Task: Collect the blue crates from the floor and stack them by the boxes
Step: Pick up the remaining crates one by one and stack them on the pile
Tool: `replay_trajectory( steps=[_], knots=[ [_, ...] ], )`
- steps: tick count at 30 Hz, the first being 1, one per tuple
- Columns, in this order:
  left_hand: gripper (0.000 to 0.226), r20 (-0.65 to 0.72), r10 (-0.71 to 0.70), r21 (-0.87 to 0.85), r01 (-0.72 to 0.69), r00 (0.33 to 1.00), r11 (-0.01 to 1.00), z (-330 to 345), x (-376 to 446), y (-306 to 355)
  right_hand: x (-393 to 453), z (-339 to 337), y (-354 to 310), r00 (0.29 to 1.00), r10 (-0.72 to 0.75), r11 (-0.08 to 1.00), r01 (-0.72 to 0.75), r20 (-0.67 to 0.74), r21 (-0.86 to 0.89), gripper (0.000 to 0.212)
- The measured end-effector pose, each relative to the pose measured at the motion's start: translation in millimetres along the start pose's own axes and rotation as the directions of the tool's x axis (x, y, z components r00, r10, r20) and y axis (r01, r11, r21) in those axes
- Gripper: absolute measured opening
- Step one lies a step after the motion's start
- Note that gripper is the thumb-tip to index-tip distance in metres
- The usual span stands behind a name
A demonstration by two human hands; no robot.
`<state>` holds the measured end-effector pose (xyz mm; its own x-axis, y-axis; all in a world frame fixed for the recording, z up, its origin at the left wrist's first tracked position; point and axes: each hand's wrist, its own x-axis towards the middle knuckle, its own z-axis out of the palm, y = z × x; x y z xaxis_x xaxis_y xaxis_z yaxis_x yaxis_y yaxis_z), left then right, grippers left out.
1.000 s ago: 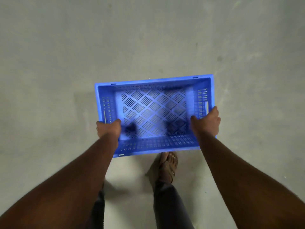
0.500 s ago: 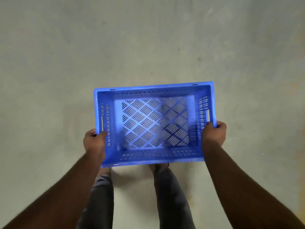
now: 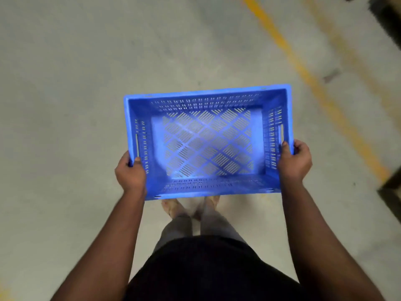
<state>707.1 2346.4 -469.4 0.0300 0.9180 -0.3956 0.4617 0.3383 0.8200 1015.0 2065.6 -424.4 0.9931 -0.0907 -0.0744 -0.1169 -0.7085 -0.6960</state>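
An empty blue crate with slotted walls and a lattice bottom is held level in front of me, above the floor. My left hand grips its left rim near the near corner, thumb inside the wall. My right hand grips the right rim the same way, just below the side handle slot. Through the lattice bottom the floor shows. My legs and feet appear below the crate's near edge.
Bare grey concrete floor lies all around. A yellow painted line runs diagonally across the upper right. Dark blurred objects sit at the top right corner and another dark edge at the right margin.
My hands shifted from the crate's near corners to its side rims. The view has swung, bringing the yellow line and dark objects into sight on the right.
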Motion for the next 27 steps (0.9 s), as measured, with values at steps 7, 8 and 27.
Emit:
replay_trajectory(
  steps=[7,8,27],
  knots=[
    [0.021,0.184,0.189,0.033,-0.198,0.965,0.98,-28,-76,36,-83,-132,58,0.983,0.09,0.988,-0.067,-0.162,0.139,0.031],
    [0.023,0.22,0.211,0.046,-0.227,0.952,0.973,-27,-91,37,-95,-152,72,0.974,0.112,0.985,-0.084,-0.195,0.148,0.029],
    [0.03,0.654,0.213,-0.057,-0.233,0.726,0.971,77,-539,-72,-355,-549,417,0.64,0.515,0.856,-0.359,-0.57,0.372,0.032]
  ],
)
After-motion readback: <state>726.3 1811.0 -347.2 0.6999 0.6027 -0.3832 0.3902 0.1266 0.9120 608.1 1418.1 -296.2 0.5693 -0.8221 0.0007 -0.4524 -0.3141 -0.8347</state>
